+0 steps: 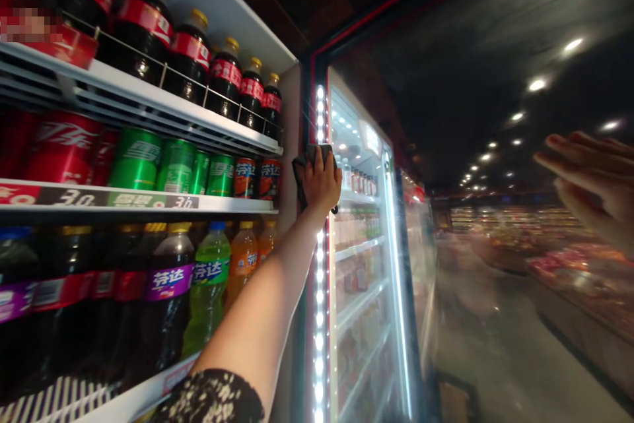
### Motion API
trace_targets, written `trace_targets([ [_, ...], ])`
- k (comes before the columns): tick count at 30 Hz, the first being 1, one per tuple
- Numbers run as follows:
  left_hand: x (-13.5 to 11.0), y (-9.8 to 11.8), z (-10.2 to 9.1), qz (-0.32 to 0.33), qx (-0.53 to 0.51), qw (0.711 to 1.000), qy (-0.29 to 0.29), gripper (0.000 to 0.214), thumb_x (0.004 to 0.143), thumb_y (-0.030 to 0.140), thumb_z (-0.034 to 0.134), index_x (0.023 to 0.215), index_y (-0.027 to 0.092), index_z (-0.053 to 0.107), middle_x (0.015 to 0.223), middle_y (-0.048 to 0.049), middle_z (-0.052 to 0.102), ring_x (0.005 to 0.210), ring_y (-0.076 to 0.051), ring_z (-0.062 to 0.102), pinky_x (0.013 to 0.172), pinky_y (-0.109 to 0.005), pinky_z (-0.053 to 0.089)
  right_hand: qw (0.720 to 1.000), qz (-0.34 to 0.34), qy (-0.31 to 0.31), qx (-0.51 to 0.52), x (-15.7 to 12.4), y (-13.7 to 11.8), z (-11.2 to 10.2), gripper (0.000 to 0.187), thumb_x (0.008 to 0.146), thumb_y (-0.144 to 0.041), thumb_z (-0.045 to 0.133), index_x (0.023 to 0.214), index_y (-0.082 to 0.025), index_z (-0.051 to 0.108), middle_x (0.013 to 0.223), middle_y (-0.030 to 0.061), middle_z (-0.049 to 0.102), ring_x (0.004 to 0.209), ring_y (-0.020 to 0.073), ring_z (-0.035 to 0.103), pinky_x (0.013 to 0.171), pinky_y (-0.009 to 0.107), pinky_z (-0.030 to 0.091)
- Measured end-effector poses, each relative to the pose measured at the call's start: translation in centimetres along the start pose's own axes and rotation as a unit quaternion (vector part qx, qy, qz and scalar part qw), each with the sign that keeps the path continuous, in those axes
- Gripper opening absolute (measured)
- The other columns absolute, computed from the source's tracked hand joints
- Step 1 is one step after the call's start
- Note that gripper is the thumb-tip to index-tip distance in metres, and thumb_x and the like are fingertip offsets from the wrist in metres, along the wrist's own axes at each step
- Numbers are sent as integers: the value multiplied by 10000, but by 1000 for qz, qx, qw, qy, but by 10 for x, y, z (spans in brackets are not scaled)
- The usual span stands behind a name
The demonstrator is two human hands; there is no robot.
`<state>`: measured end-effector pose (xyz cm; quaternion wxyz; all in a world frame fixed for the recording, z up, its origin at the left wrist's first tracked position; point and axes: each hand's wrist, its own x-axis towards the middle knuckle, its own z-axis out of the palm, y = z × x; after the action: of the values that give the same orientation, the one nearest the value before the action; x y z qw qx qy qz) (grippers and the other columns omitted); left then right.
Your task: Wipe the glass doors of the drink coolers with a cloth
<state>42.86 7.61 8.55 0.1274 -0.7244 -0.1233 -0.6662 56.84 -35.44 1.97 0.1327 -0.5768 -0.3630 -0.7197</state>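
My left hand (321,182) reaches up at arm's length to the inner edge of the drinks cooler, beside a vertical strip of LED lights (319,317). Under its palm and fingers is a dark cloth (300,179), pressed against the edge. At the far right, my right hand (594,175) is raised with its fingers stretched out to the left. It appears to hold nothing, and part of it is cut off by the picture edge. Whether it touches the glass door (475,113) cannot be made out.
On the left, cooler shelves (238,206) carry cola bottles (191,57), green cans (136,159) and large soda bottles (168,284). Another lit cooler (364,278) shows beyond the light strip. Blurred produce displays (584,271) stand across the floor at right.
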Motion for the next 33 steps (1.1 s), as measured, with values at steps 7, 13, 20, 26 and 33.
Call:
trace_targets([
  [7,-76,30,9,95,-94,991,6,606,1001,406,456,1572,232,352,1704,-133,172,1449,-343,421,1150,-495,414,996,-88,25,3,12,-11,-5,640,1009,-291,443,1613,-360,244,1587,65,437,1368,348,521,1112,574,499],
  [13,-13,40,23,-27,-94,992,76,550,999,400,466,1515,210,459,1604,-168,402,1422,-368,453,1149,-575,398,996,-81,23,-23,12,-10,-3,633,1016,-258,448,1614,-327,255,1555,88,482,1376,344,511,1089,557,523],
  [20,-54,48,15,78,-104,990,52,553,998,408,467,1534,278,428,1657,-98,328,1413,-324,467,1135,-532,432,998,-65,19,-8,13,-12,-5,568,1005,-269,444,1570,-277,389,1520,96,527,1371,329,522,1115,538,502],
  [26,-51,40,7,-17,-123,992,31,541,999,356,471,1522,220,449,1637,-141,354,1441,-332,441,1149,-531,411,999,-34,7,-5,14,-17,-6,525,991,-242,461,1515,-261,480,1505,94,545,1383,329,509,1127,550,489],
  [33,-36,119,4,63,-138,988,35,536,1006,381,453,1534,294,439,1671,-56,304,1432,-315,440,1188,-503,376,998,-63,4,-10,15,-12,-7,445,992,-206,491,1426,-163,575,1479,152,559,1396,317,499,1141,523,473],
])
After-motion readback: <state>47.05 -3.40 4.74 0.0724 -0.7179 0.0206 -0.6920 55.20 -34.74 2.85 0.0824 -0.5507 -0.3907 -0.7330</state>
